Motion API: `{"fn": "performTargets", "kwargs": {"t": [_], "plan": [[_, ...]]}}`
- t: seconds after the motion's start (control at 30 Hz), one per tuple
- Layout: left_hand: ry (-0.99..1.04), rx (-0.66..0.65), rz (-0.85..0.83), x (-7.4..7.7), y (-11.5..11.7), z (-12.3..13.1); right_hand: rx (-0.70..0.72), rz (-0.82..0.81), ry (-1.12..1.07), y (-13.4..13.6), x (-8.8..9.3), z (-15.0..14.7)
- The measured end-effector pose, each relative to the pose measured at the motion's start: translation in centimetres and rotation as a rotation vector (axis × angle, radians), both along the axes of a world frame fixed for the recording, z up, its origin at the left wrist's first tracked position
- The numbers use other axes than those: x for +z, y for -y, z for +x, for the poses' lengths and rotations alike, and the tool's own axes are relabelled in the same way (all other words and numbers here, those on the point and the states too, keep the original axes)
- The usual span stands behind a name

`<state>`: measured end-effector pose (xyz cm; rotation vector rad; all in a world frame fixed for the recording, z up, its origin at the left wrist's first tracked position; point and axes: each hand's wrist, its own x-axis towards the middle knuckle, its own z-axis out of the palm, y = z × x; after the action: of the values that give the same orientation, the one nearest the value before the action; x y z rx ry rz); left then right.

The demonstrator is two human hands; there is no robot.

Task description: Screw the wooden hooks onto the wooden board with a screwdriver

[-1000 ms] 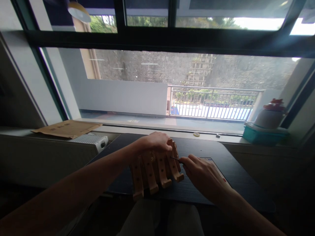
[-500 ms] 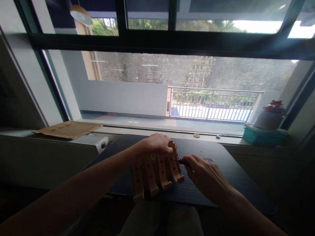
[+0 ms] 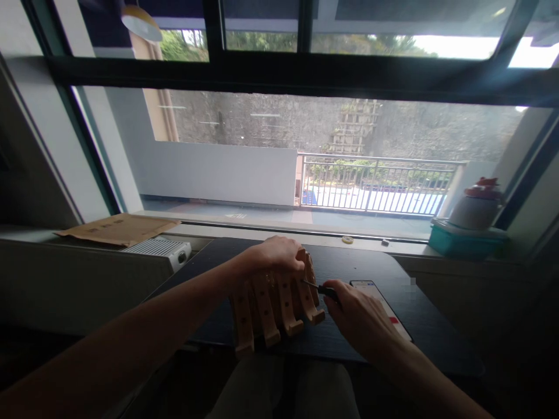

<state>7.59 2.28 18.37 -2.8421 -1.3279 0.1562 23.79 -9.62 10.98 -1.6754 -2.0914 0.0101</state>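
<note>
A wooden piece with several curved, hook-ended slats [image 3: 265,311] and dark holes lies near the front of the dark table [image 3: 336,262]. Across its far end, my left hand [image 3: 282,254] is closed and grips the top of the slats; some fingertips are hidden behind the wood. My right hand [image 3: 356,308] is wrapped round the dark handle of a screwdriver [image 3: 325,290]. Its thin shaft points left, and the tip meets the rightmost slat around a hole. Whether it sits in a screw is too small to tell.
Under and beside my right wrist lies a phone [image 3: 384,305] with its screen lit. A brown envelope [image 3: 120,228] and a white slotted unit [image 3: 168,251] are at the left. On the sill stand a teal box [image 3: 463,241] with a pale jar [image 3: 476,210] on it, and a tape roll [image 3: 347,240].
My right hand and the screwdriver have shifted slightly downward. More of the phone shows now, its screen lit. My left hand keeps its hold on the slats.
</note>
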Motion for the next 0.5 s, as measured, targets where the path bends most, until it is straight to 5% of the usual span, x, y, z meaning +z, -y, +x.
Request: {"fn": "performTargets", "kwargs": {"t": [0.23, 0.5], "plan": [[-0.01, 0.024, 0.016, 0.33, 0.93, 0.19, 0.165, 0.202, 0.346, 0.03, 0.65, 0.81], [-0.002, 0.024, 0.01, 0.36, 0.85, 0.06, 0.161, 0.28, 0.32, -0.12, -0.08, 0.61]]}}
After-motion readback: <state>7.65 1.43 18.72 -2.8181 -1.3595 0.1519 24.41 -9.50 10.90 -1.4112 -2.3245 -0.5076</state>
